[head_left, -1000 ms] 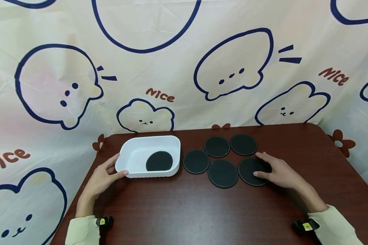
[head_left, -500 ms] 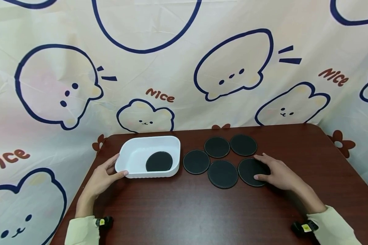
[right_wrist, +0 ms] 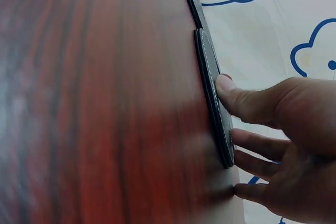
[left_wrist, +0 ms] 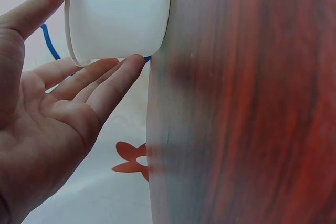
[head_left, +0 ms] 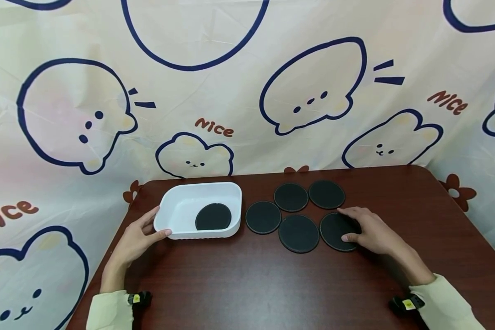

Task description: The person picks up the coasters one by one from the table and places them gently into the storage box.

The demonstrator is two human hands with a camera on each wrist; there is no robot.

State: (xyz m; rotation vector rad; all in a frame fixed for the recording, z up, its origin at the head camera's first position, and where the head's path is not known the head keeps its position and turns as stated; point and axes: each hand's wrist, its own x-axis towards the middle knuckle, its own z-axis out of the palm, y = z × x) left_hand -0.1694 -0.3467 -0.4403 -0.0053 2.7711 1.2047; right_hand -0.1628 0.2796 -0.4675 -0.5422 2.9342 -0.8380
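Note:
My left hand (head_left: 134, 240) grips the left end of a white rectangular plastic container (head_left: 227, 233), thumb at its near corner and fingers at its end wall, as the left wrist view also shows. Inside the container lies a round black coaster (head_left: 213, 217). My right hand (head_left: 373, 231) is over the rightmost black coaster (head_left: 334, 231) on the table. Its thumb rests on the coaster's top; the index fingertip is right at the far edge. In the right wrist view the coaster (right_wrist: 212, 87) shows light edge stitching, with the other fingertips beside its rim.
Several more black coasters lie flat between the container and my right hand, including a near one (head_left: 299, 233) and a left one (head_left: 263, 217). The dark wooden table (head_left: 264, 288) ends at a printed cloth backdrop (head_left: 247, 91).
My right hand has shifted slightly left over the rightmost coaster, its index fingertip moving along the far edge. The left hand, container and coasters have stayed put.

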